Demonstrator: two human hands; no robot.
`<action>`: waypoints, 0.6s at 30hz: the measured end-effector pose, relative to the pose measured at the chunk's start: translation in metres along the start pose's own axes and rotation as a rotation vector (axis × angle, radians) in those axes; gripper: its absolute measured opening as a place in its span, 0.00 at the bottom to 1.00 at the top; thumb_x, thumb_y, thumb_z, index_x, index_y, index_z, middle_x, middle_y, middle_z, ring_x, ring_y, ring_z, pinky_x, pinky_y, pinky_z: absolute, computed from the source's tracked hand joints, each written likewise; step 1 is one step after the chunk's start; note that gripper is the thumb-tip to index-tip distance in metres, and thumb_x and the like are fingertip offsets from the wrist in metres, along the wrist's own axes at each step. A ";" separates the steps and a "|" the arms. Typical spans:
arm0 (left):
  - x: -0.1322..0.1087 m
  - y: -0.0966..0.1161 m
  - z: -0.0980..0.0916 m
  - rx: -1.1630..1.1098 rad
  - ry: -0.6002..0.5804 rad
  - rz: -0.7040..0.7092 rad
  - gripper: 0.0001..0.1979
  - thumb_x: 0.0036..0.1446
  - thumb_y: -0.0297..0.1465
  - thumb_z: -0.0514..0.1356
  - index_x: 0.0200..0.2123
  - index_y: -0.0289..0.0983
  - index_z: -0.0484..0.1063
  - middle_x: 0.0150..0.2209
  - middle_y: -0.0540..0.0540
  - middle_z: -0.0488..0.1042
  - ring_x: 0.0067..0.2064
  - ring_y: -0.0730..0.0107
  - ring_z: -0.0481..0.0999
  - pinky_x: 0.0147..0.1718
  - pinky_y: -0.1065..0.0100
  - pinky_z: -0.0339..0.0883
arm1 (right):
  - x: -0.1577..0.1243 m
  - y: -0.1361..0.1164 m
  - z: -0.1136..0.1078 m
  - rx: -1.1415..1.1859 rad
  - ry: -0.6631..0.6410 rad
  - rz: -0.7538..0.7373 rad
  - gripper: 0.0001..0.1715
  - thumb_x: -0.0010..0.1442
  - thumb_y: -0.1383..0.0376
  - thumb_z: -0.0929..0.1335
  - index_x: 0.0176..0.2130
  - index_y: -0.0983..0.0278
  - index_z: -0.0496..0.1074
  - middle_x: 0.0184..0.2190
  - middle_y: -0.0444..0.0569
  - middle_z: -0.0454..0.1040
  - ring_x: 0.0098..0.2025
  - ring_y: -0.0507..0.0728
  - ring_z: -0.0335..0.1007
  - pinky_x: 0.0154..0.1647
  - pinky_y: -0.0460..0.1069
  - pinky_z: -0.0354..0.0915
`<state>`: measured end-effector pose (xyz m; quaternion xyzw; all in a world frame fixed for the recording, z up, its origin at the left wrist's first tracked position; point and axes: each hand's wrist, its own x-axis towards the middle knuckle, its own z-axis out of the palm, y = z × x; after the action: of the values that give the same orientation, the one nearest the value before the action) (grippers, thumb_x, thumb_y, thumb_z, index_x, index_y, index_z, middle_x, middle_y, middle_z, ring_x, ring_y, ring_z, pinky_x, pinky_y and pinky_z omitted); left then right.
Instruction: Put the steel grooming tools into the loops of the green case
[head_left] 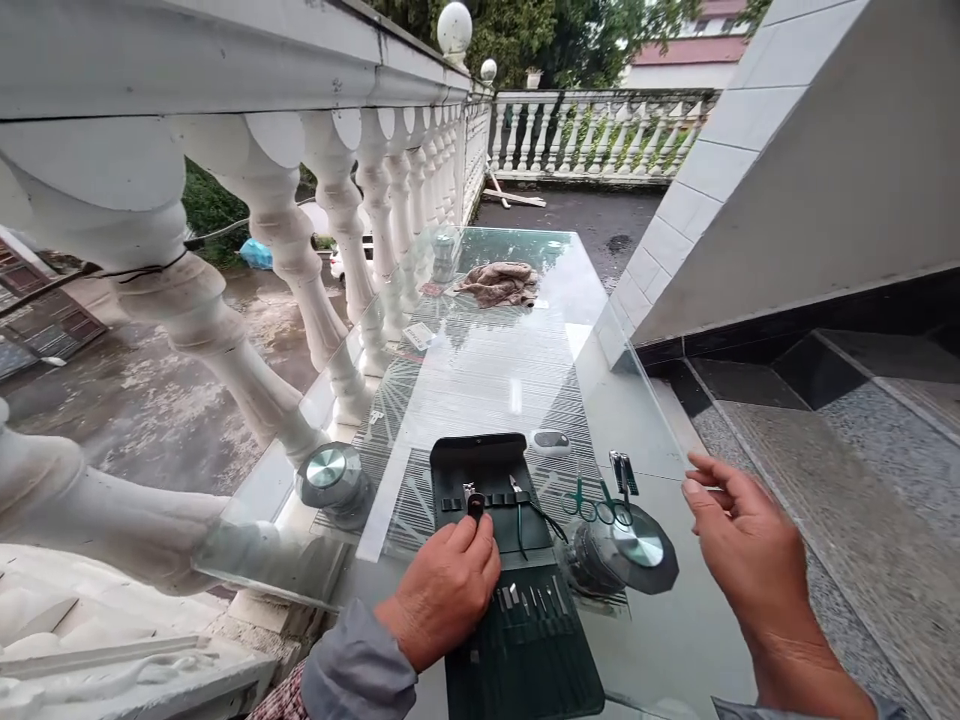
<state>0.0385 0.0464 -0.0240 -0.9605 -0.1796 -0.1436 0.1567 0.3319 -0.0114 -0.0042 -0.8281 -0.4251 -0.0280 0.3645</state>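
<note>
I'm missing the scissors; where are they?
Head view: the scissors lie on the glass table, right of the case, between it and the right hand.

The small tool (474,502), silver with a black end, sits pinched by the left hand (442,590). The black case (491,460) lies open and flat under that hand.

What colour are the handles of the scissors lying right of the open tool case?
Green; the scissors show best in the head view.
</note>
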 end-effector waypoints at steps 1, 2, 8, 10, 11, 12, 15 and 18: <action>0.001 0.000 0.001 0.005 -0.005 -0.004 0.11 0.60 0.25 0.51 0.42 0.26 0.70 0.47 0.33 0.72 0.41 0.57 0.72 0.35 0.61 0.67 | 0.000 0.004 -0.002 0.011 -0.023 0.024 0.22 0.56 0.55 0.59 0.46 0.62 0.69 0.38 0.50 0.71 0.33 0.55 0.68 0.35 0.51 0.65; 0.002 0.001 0.001 0.013 -0.009 -0.006 0.11 0.60 0.25 0.52 0.42 0.26 0.70 0.46 0.33 0.72 0.40 0.58 0.72 0.33 0.61 0.67 | 0.000 0.007 -0.002 0.016 -0.054 0.037 0.21 0.54 0.55 0.60 0.43 0.61 0.71 0.37 0.50 0.71 0.32 0.55 0.68 0.36 0.51 0.64; 0.008 0.002 0.002 0.062 0.030 0.009 0.08 0.60 0.24 0.52 0.38 0.28 0.71 0.42 0.35 0.74 0.36 0.61 0.71 0.30 0.63 0.65 | -0.004 0.021 0.009 -0.090 -0.185 -0.066 0.20 0.55 0.57 0.59 0.42 0.61 0.71 0.41 0.51 0.71 0.37 0.57 0.67 0.37 0.52 0.64; 0.010 0.002 0.003 0.065 0.039 0.007 0.08 0.60 0.24 0.52 0.35 0.29 0.70 0.41 0.37 0.74 0.35 0.62 0.70 0.29 0.64 0.64 | -0.005 0.023 0.015 -0.119 -0.189 -0.124 0.20 0.57 0.59 0.58 0.44 0.63 0.70 0.42 0.52 0.71 0.43 0.59 0.66 0.41 0.53 0.63; 0.010 0.001 0.004 0.065 0.041 0.006 0.07 0.60 0.25 0.52 0.34 0.30 0.70 0.40 0.37 0.74 0.34 0.62 0.70 0.28 0.65 0.63 | -0.005 0.022 0.017 -0.136 -0.185 -0.157 0.20 0.58 0.60 0.58 0.45 0.63 0.70 0.43 0.53 0.70 0.45 0.59 0.65 0.43 0.54 0.63; 0.011 0.001 0.004 0.064 0.042 0.005 0.07 0.60 0.25 0.52 0.34 0.30 0.70 0.40 0.38 0.73 0.34 0.63 0.70 0.28 0.65 0.63 | -0.005 0.022 0.020 -0.155 -0.177 -0.189 0.20 0.59 0.62 0.57 0.46 0.64 0.70 0.43 0.53 0.70 0.45 0.60 0.64 0.44 0.54 0.63; 0.010 0.001 0.004 0.056 0.054 0.011 0.07 0.60 0.25 0.52 0.34 0.31 0.70 0.40 0.38 0.73 0.33 0.64 0.70 0.27 0.65 0.62 | -0.003 0.017 0.027 -0.206 -0.157 -0.278 0.22 0.60 0.66 0.55 0.50 0.64 0.68 0.44 0.55 0.69 0.44 0.60 0.62 0.45 0.56 0.62; 0.008 0.001 0.003 0.045 0.072 0.029 0.07 0.60 0.25 0.52 0.36 0.30 0.70 0.40 0.37 0.74 0.34 0.63 0.70 0.27 0.65 0.63 | 0.001 0.015 0.034 -0.251 -0.170 -0.327 0.25 0.59 0.70 0.55 0.52 0.62 0.67 0.45 0.55 0.68 0.44 0.60 0.61 0.45 0.56 0.62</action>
<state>0.0472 0.0488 -0.0246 -0.9535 -0.1631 -0.1715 0.1866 0.3341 0.0049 -0.0375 -0.7863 -0.5762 -0.0692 0.2121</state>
